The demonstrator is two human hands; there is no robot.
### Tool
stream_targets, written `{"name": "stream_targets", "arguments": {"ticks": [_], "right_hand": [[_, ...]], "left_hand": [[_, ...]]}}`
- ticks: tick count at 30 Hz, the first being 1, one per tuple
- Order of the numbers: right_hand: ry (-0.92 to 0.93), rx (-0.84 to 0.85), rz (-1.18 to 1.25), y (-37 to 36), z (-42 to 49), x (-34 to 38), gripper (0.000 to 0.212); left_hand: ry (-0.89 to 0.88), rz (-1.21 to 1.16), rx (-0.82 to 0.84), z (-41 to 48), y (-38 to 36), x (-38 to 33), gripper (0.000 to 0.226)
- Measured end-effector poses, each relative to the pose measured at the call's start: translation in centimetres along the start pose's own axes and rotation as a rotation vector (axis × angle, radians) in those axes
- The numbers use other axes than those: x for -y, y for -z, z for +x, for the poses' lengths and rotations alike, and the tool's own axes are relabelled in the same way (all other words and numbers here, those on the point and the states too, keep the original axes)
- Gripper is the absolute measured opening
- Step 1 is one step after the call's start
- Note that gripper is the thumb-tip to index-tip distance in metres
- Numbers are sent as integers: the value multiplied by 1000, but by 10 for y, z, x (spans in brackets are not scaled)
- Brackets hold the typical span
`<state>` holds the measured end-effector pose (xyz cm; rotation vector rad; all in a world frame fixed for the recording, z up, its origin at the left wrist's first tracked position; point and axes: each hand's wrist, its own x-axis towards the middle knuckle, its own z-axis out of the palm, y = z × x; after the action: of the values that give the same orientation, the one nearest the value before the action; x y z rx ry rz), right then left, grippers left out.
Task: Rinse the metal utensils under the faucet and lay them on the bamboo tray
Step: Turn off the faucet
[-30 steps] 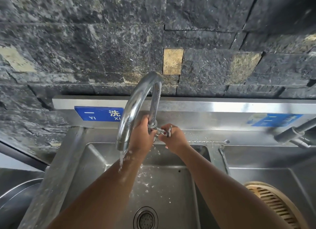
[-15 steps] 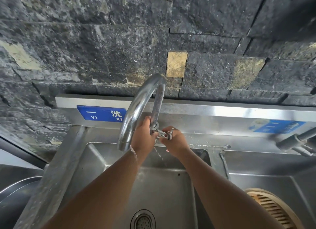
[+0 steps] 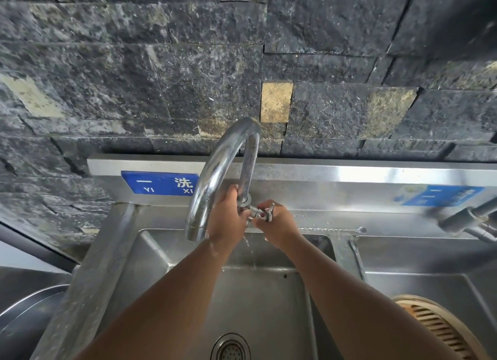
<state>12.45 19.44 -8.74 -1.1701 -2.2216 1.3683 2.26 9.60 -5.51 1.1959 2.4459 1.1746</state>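
Note:
A curved steel faucet [image 3: 215,171] arches over the left sink basin [image 3: 263,306]. My left hand [image 3: 226,220] is wrapped around the faucet's upright pipe near its base. My right hand [image 3: 279,225] grips the cross-shaped tap handle [image 3: 266,213] beside the pipe. No stream leaves the spout; a few drops fall below my hands. The round bamboo tray [image 3: 435,330] lies in the right basin at the lower right, partly cut off by the frame. No metal utensils are visible.
A drain strainer [image 3: 230,349] sits at the bottom of the left basin. A second faucet [image 3: 468,220] juts in from the right. A large metal bowl rim [image 3: 24,314] shows at lower left. Dark stone wall rises behind the steel backsplash with blue labels [image 3: 161,183].
Water was running from the spout a second ago and has stopped; only drips remain. Both hands stay on the pipe and tap handle. The view has tilted slightly upward.

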Motion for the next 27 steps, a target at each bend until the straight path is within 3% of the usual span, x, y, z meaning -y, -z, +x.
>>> {"name": "stream_targets", "arguments": {"ticks": [27], "right_hand": [[-96,-1,65,-3,0,0,20]], "left_hand": [[24,-28,-2,1,-4,1,35]]}}
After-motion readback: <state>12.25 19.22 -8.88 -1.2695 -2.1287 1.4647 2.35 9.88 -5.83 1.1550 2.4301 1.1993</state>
